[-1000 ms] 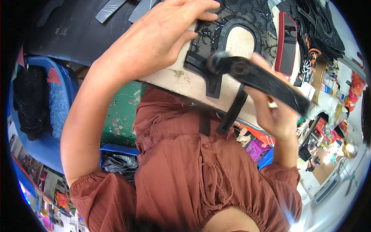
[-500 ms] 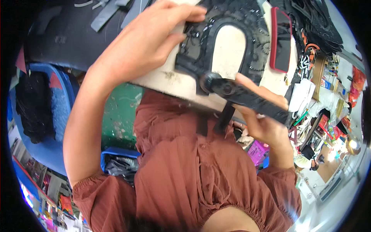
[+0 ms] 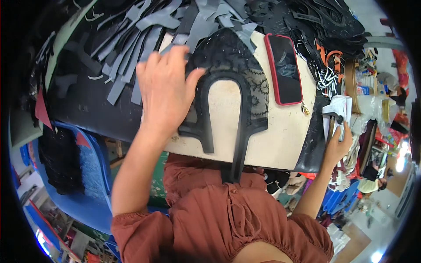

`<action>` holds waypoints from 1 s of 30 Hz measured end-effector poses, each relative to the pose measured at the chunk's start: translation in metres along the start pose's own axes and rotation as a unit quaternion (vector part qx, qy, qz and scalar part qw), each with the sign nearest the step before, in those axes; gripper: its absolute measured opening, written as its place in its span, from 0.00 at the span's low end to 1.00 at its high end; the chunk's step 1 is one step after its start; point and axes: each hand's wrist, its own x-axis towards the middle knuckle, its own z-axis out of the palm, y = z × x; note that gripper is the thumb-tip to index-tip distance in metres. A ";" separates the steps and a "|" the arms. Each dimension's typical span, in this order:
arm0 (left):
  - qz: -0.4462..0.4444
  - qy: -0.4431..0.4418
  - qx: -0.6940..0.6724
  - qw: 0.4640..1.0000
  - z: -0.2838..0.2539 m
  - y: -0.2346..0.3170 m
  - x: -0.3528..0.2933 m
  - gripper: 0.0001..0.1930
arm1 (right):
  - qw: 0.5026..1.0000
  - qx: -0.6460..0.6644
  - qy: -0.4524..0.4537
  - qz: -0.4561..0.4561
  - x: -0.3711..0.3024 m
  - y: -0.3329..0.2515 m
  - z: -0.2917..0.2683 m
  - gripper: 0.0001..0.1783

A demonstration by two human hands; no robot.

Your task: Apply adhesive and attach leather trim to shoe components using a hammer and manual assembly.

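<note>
A black lace shoe upper (image 3: 256, 94) with dark edging lies on a pale board, pointed end away from me. Its rear strips reach toward me, one over the board's near edge. My left hand (image 3: 164, 90) rests over the upper's left side, fingers apart, holding nothing. Out at the right, my right hand (image 3: 338, 142) has its fingers closed at a small hammer (image 3: 332, 125) with a dark head and brownish handle. The hammer lies over some white papers (image 3: 344, 105). The fingers' exact hold on it is partly hidden.
A red-cased phone (image 3: 285, 70) lies on the pale board (image 3: 280, 136), right of the upper. Grey and black cut strips (image 3: 131, 48) are heaped at the far side. Black pieces (image 3: 329, 19) pile up far right. A blue chair (image 3: 94, 164) holding black material stands left.
My right hand has carried the hammer from above the upper to the papers at the right. My left hand remains at the upper's left side. The view has shifted, showing more of the far table.
</note>
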 end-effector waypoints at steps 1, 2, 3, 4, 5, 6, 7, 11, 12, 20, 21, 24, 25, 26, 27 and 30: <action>-0.051 -0.008 -0.056 0.997 0.005 0.001 -0.005 0.17 | 0.996 0.081 -0.009 0.031 0.014 -0.025 -0.007 0.17; -0.102 -0.019 -0.108 0.989 0.008 -0.001 -0.011 0.17 | 0.977 0.204 -0.024 0.063 0.027 -0.054 -0.005 0.16; -0.153 -0.025 -0.192 0.969 0.008 -0.002 -0.015 0.16 | 0.928 0.328 -0.108 0.140 0.046 -0.095 -0.015 0.17; -0.151 -0.020 -0.200 0.968 0.001 0.001 -0.018 0.13 | 0.905 0.403 -0.116 0.077 0.058 -0.118 -0.010 0.18; -0.100 0.014 -0.165 0.981 -0.005 0.004 -0.022 0.11 | 0.884 0.450 -0.125 0.018 0.070 -0.142 -0.008 0.20; -0.061 0.065 -0.190 0.978 -0.013 0.014 -0.020 0.09 | 0.857 0.486 -0.171 -0.009 0.088 -0.170 -0.021 0.25; 0.000 0.095 -0.194 0.976 -0.018 0.016 -0.024 0.10 | 0.823 0.532 -0.192 -0.043 0.097 -0.188 -0.015 0.31; -0.007 0.083 -0.295 0.952 -0.057 0.031 -0.021 0.12 | 0.662 0.657 -0.321 -0.165 0.120 -0.211 -0.018 0.18; -0.026 0.083 -0.315 0.945 -0.070 0.022 -0.025 0.11 | 0.644 0.698 -0.262 -0.171 0.126 -0.219 -0.027 0.12; -0.258 0.107 -0.344 0.896 -0.088 -0.110 0.049 0.08 | 0.584 0.774 0.125 0.213 0.297 -0.117 0.034 0.13; -0.264 0.100 -0.337 0.898 -0.080 -0.129 0.076 0.10 | 0.563 0.777 0.132 0.246 0.321 -0.049 0.087 0.13; -0.257 0.102 -0.249 0.928 -0.038 -0.207 0.143 0.14 | 0.705 0.612 0.154 0.322 0.340 0.043 0.162 0.34; -0.251 0.100 -0.174 0.947 -0.034 -0.226 0.156 0.19 | 0.746 0.551 0.143 0.346 0.337 0.055 0.184 0.43; -0.289 0.120 -0.104 0.944 -0.014 -0.249 0.170 0.29 | 0.753 0.546 0.131 0.343 0.332 0.081 0.205 0.43; -0.323 0.111 0.038 0.939 0.004 -0.267 0.182 0.39 | 0.778 0.522 0.132 0.324 0.321 0.073 0.210 0.40; -0.409 0.073 0.144 0.898 0.020 -0.262 0.214 0.31 | 0.847 0.465 0.089 0.241 0.278 0.038 0.190 0.26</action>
